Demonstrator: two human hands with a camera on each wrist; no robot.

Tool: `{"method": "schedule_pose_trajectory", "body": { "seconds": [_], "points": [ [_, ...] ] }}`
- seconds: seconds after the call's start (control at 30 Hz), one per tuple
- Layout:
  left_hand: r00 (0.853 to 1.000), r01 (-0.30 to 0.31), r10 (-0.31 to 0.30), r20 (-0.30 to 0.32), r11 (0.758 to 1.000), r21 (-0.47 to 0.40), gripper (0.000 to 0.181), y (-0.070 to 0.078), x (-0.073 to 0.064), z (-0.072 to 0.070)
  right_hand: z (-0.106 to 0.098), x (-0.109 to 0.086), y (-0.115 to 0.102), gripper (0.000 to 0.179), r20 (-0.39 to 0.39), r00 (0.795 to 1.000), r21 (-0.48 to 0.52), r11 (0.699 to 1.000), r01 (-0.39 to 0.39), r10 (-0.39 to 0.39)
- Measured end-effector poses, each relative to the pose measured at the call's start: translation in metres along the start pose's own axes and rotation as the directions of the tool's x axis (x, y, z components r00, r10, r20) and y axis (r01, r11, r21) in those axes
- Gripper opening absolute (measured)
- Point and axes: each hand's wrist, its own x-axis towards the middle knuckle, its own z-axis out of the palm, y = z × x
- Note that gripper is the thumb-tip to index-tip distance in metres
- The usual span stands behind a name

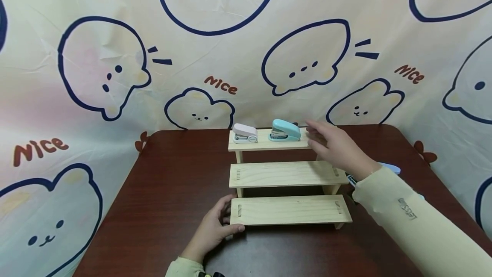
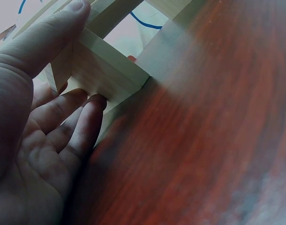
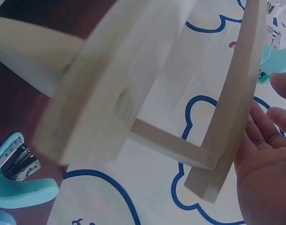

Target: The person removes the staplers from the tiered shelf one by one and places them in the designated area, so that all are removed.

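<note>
A three-step wooden rack (image 1: 288, 210) stands on the table. On its top step sit a white mini stapler (image 1: 244, 133) and, to the right, a turquoise stapler (image 1: 286, 131). My left hand (image 1: 211, 225) grips the left end of the lowest step, thumb at the front edge and fingers against the side panel (image 2: 105, 70). My right hand (image 1: 338, 146) is at the right end of the top step, beside the turquoise stapler, fingers extended and holding nothing. In the right wrist view its fingers pass partly behind the step's edge; whether they touch it I cannot tell.
Right of the rack, another turquoise stapler (image 3: 28, 192) lies on the brown table (image 1: 173, 174), beside a blue item (image 3: 2, 218) cut off by the frame. The right sleeve hides part of that area in the head view. A printed cloth (image 1: 246, 54) hangs behind the table.
</note>
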Motion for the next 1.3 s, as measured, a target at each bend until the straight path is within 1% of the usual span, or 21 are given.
{"method": "schedule_pose_trajectory", "body": {
  "seconds": [0.07,0.2,0.33,0.43,0.6,0.7,0.87,0.93,1.03,1.17,1.3],
  "points": [
    [1.000,0.000,0.000,-0.001,1.000,-0.001,0.084,0.000,0.000,0.000,0.000,-0.002,0.002,0.056,-0.025,1.000,0.016,1.000,0.006,-0.005],
    [1.000,0.004,-0.004,0.002,1.000,-0.007,0.084,0.000,0.000,0.000,0.002,-0.009,0.009,0.050,-0.099,0.995,0.038,0.999,0.016,-0.012],
    [1.000,0.005,-0.005,0.007,1.000,-0.006,0.083,0.000,0.000,0.000,0.004,-0.017,0.017,0.045,-0.184,0.983,0.071,0.997,0.015,-0.002],
    [1.000,0.004,-0.004,0.008,1.000,-0.002,0.084,0.001,0.000,-0.001,0.004,-0.022,0.020,0.044,-0.231,0.973,0.088,0.996,0.017,0.004],
    [1.000,0.007,-0.007,0.003,1.000,0.009,0.085,0.001,0.001,-0.002,0.004,-0.027,0.023,0.044,-0.257,0.966,0.088,0.996,0.003,0.020],
    [1.000,0.009,-0.009,0.004,1.000,0.006,0.085,0.001,0.001,-0.002,0.004,-0.034,0.024,0.041,-0.274,0.961,0.093,0.996,0.001,0.024],
    [1.000,0.008,-0.008,0.010,1.000,-0.004,0.084,0.000,0.000,-0.001,-0.002,-0.051,0.022,0.035,-0.304,0.953,0.100,0.994,0.039,-0.006],
    [1.000,0.002,-0.002,0.006,1.000,0.001,0.084,0.000,0.000,-0.001,-0.005,-0.058,0.022,0.035,-0.316,0.948,0.088,0.994,0.063,-0.032],
    [1.000,0.000,0.000,0.003,1.000,0.003,0.084,-0.001,0.000,-0.001,-0.009,-0.066,0.024,0.035,-0.326,0.944,0.077,0.994,0.075,-0.046],
    [1.000,0.002,-0.002,0.009,1.000,0.006,0.085,-0.001,0.000,-0.001,-0.011,-0.078,0.032,0.034,-0.324,0.946,0.060,0.998,0.033,-0.012],
    [1.000,0.005,-0.005,0.006,1.000,0.008,0.086,-0.002,0.001,-0.001,-0.011,-0.088,0.044,0.035,-0.315,0.946,0.047,0.997,-0.066,0.077]
  ]
}}
